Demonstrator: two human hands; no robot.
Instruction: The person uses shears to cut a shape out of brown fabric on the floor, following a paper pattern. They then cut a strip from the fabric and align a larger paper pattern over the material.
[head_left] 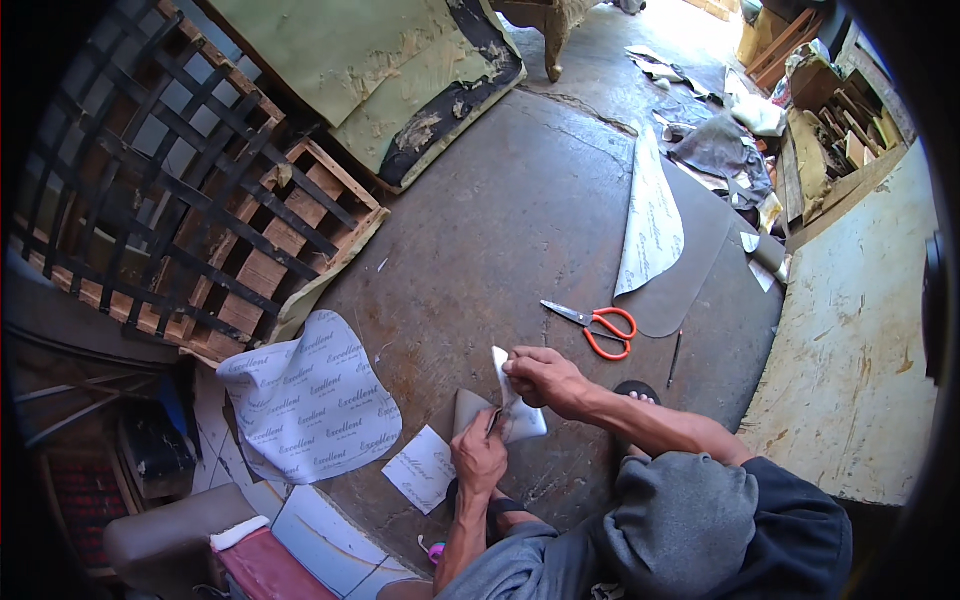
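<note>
My left hand [480, 455] is closed at the near side of a small pale grey padded piece [527, 426]. A small dark object pokes up between its fingers; I cannot make out what it is. My right hand [545, 378] is pinched round a white strip [500, 362] that rises from the padded piece, pulled up above it. Scissors with orange handles [609, 334] lie partly open on the floor beyond my right hand. A square of printed white backing material [420, 470] lies beside my left hand.
A larger printed sheet [315, 405] lies at left, below a wooden frame with black webbing [190, 180]. Grey material [680, 240] and a dark pen-like stick [675, 358] lie at right, near a worn pale board [850, 340]. Scraps [720, 150] are piled at far right.
</note>
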